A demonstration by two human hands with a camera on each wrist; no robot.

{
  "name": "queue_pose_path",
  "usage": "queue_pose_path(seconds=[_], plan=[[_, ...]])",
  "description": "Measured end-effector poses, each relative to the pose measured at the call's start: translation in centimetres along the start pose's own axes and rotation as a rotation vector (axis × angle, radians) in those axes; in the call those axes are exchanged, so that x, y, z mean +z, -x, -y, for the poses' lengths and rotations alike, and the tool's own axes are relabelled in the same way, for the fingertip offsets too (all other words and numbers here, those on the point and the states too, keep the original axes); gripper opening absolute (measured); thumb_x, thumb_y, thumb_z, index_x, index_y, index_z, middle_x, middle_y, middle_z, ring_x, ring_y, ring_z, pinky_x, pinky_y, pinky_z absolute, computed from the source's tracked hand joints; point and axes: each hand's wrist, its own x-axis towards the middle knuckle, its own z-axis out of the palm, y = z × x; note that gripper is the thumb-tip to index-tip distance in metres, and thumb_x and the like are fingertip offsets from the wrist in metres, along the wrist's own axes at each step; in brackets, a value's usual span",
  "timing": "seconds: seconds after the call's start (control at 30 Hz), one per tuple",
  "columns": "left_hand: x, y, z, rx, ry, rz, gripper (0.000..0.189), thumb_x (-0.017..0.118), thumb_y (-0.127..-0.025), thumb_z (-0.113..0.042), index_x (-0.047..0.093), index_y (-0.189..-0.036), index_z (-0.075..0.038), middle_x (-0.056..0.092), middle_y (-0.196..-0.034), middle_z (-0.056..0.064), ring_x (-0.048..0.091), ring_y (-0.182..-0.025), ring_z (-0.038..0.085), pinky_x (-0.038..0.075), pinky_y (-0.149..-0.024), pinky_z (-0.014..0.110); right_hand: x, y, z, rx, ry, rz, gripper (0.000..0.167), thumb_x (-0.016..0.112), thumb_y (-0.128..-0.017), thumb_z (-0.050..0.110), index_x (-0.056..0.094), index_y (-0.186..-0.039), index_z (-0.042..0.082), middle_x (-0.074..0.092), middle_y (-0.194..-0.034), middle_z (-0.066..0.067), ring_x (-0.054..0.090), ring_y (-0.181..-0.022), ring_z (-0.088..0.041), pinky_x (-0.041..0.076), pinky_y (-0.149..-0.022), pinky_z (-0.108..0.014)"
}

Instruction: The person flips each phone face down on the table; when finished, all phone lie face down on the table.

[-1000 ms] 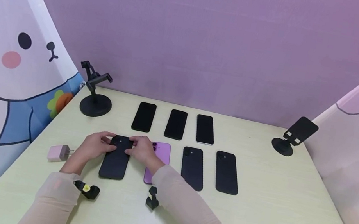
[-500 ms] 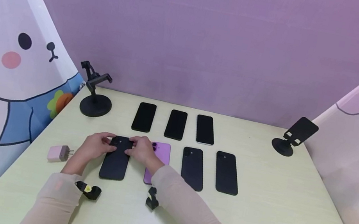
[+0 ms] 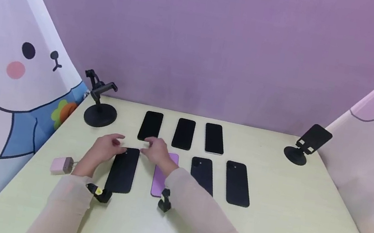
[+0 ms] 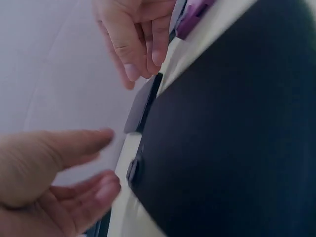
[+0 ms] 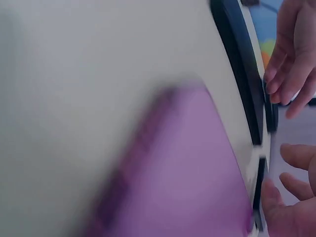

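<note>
A dark phone [image 3: 122, 171] lies back up on the table's left part, its camera bump [image 4: 133, 170] showing in the left wrist view. By its upper left corner is my left hand [image 3: 104, 150], thumb and fingers spread apart with nothing between them. My right hand [image 3: 159, 154] hovers past the upper right corner, over the top of a purple phone [image 3: 161, 180] that the wrist partly covers. In the left wrist view both hands look clear of the dark phone's surface. Seen from the right wrist, the right hand's fingers [image 5: 294, 185] are parted and hold nothing.
Two more dark phones [image 3: 238, 184] lie in the same row on the right. Behind them is a row of three black phones [image 3: 183, 133], screens up. A black stand [image 3: 100, 114] is back left, another stand [image 3: 295, 155] back right. A pink charger [image 3: 61, 165] sits at left.
Both hands have let go of the dark phone's upper end and moved slightly up and away from it. The head view has tilted a little, so everything appears lower.
</note>
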Motion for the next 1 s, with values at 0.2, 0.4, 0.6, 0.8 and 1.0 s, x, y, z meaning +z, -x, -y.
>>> queue_pose_path(seconds=[0.2, 0.4, 0.6, 0.8, 1.0], plan=[[0.5, -3.5, -0.8, 0.046, 0.094, -0.027, 0.051, 0.062, -0.096, -0.019, 0.048, -0.141, -0.001, 0.055, -0.128, 0.028, 0.053, -0.118, 0.041, 0.047, -0.091, 0.051, -1.1, -2.1, -0.5, 0.018, 0.018, -0.057, 0.046, 0.072, -0.090, 0.018, 0.059, -0.133, 0.008, 0.063, -0.116, -0.014, 0.059, -0.102, -0.022, 0.049, -0.086, -0.029], [1.7, -6.0, -0.6, 0.034, 0.134, -0.027, 0.050, 0.062, -0.095, -0.020, 0.049, -0.139, 0.000, 0.055, -0.128, 0.029, 0.052, -0.118, 0.040, 0.044, -0.095, 0.050, -0.8, -2.5, -0.7, 0.078, 0.001, -0.092, 0.048, 0.073, -0.089, 0.017, 0.059, -0.133, 0.006, 0.057, -0.130, -0.016, 0.052, -0.121, -0.026, 0.043, -0.098, -0.032], [2.6, -6.9, -0.5, 0.057, 0.164, -0.077, 0.044, 0.062, -0.095, -0.016, 0.054, -0.134, 0.003, 0.059, -0.121, 0.028, 0.057, -0.112, 0.040, 0.045, -0.093, 0.049, -0.5, -3.0, -1.2, 0.116, -0.045, -0.178, 0.046, 0.073, -0.087, 0.013, 0.061, -0.131, 0.005, 0.061, -0.124, -0.015, 0.055, -0.116, -0.025, 0.045, -0.095, -0.032], [3.4, -7.5, -0.6, 0.072, 0.155, -0.094, 0.042, 0.063, -0.094, -0.015, 0.056, -0.132, 0.004, 0.061, -0.119, 0.028, 0.058, -0.110, 0.039, 0.044, -0.095, 0.048, 0.1, -3.6, -1.8, 0.134, -0.042, -0.213, 0.044, 0.073, -0.088, 0.012, 0.062, -0.129, 0.005, 0.065, -0.116, -0.013, 0.059, -0.108, -0.022, 0.048, -0.091, -0.029], [3.8, -7.9, -1.1, 0.102, 0.133, -0.097, 0.043, 0.068, -0.090, -0.011, 0.058, -0.129, 0.006, 0.062, -0.116, 0.027, 0.059, -0.107, 0.038, 0.044, -0.094, 0.047, -0.2, -4.3, -2.0, 0.127, -0.004, -0.196, 0.045, 0.074, -0.087, 0.014, 0.062, -0.130, 0.004, 0.064, -0.123, -0.012, 0.056, -0.117, -0.023, 0.044, -0.096, -0.029]])
